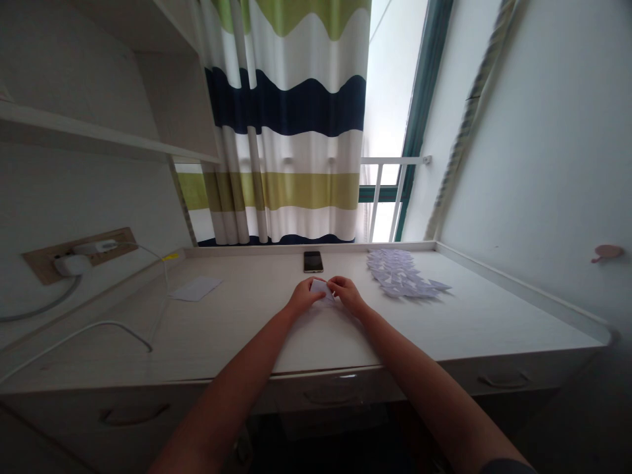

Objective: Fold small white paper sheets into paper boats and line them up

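Observation:
A small piece of white paper (322, 288), seemingly folded, is held just above the desk between both hands. My left hand (303, 297) grips its left side, with the thumb lying across the front. At its right edge my right hand (347, 294) pinches the paper between thumb and fingers. Right of my hands lies a wide pile of folded white paper pieces (402, 273) with pointed ends, set in overlapping rows. Off to the left rests a stack of flat white paper sheets (196, 288).
A dark phone (313, 262) lies just beyond my hands on the pale desk (247, 329). White cables (118, 324) run over the desk's left side from plugs in a wall socket (79, 253). A low rim edges the desk; a striped curtain (296, 105) hangs behind.

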Motion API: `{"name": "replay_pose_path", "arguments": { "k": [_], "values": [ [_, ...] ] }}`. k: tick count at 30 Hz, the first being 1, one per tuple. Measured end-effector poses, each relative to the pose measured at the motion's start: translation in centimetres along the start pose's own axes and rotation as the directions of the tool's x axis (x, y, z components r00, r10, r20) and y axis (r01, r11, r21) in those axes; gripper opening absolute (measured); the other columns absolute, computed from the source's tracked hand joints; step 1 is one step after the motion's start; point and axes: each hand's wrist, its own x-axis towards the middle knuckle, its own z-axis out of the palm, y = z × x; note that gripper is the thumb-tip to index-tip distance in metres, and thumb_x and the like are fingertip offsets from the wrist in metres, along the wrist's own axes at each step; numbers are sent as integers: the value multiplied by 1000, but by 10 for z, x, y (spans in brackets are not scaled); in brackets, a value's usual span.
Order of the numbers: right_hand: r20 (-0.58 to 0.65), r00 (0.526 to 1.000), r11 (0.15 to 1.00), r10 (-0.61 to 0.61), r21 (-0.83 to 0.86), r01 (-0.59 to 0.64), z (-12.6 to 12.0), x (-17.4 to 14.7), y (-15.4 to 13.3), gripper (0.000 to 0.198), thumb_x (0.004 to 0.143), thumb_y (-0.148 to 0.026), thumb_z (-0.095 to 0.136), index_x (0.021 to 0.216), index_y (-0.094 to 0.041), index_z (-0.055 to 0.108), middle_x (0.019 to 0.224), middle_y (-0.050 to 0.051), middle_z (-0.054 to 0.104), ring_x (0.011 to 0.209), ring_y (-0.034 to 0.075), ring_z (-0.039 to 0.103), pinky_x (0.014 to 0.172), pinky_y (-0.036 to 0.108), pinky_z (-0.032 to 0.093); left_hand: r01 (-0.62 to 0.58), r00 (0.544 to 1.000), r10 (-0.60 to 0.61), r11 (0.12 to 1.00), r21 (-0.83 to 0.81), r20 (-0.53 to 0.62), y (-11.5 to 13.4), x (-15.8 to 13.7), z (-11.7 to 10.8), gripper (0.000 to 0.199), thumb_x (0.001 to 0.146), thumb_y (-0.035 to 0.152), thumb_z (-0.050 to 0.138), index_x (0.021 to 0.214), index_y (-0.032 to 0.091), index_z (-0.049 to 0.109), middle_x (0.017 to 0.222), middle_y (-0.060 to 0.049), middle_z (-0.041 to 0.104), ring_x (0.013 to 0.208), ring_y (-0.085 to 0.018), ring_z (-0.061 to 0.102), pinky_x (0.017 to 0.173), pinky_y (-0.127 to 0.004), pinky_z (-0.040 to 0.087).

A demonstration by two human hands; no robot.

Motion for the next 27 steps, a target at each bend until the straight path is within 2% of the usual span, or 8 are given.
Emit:
{"name": "replay_pose_path", "arguments": {
  "k": [5,16,22,27],
  "values": [
    [21,999,999,25,33,-26,1,-1,-2,21,61,-36,58,63,-15,57,56,-1,53,53,10,46,51,23,37,14,1000,-14,1000,-14,-27,3,-1,-1,27,56,9,59,83,12,59,76,-3,63,69,-14,57,65,-25,44],
    [14,1000,996,8,-87,-7,-2,0,2,18,60,-33,59,60,-15,57,48,-3,50,46,8,42,47,22,34,11,1000,-11,1000,15,-20,1,-1,0,26,55,10,60,81,13,58,73,-1,62,68,-14,57,65,-25,44],
    [21,998,995,56,-81,-54,0,0,1,21,60,-35,59,65,-15,59,52,-2,53,47,9,44,46,22,36,25,997,-25,1000,2,-75,2,-1,-2,25,56,12,61,81,13,58,76,-3,63,70,-15,57,66,-26,44],
    [12,1000,994,19,-110,-17,-1,-2,0,16,59,-30,60,59,-15,57,49,-3,52,46,8,43,48,22,35,39,996,-41,999,-32,-83,1,0,-2,25,56,12,62,80,12,58,74,-3,63,68,-15,57,63,-25,44]
  ]
}}
